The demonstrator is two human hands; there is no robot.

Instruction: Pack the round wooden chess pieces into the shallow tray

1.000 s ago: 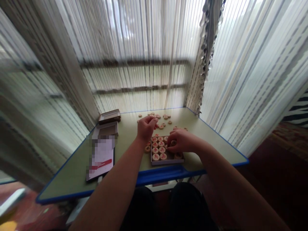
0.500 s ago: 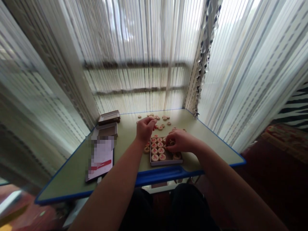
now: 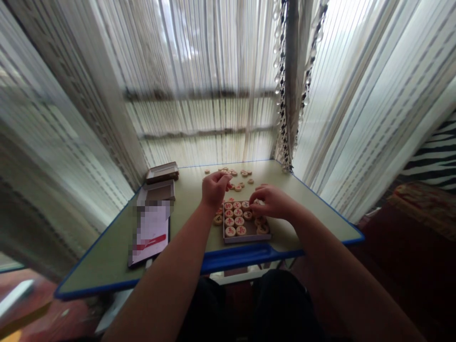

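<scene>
A shallow box [image 3: 245, 240] near the table's front edge holds round wooden Chinese chess pieces. Red-marked pieces [image 3: 230, 231] fill its left columns, and dark-marked pieces [image 3: 262, 229] lie at its right. My left hand [image 3: 215, 189] hovers beyond the box's left corner, fingers curled together; whatever they may hold is hidden. Over the box's back right part is my right hand [image 3: 269, 200], with thumb and forefinger parted next to a dark-marked piece [image 3: 248, 215] seated in the box. The hand hides some pieces beneath it.
Loose pieces [image 3: 238, 188] are scattered across the table's far middle, and a few sit left of the box. At left are a tablet [image 3: 151, 232], an open box part [image 3: 158, 191] and another box [image 3: 162, 172]. Curtains [image 3: 213, 114] hang beyond the table.
My right hand has risen and moved slightly right, uncovering the dark-marked piece in the box's middle column. My left hand keeps nearly the same place and pose.
</scene>
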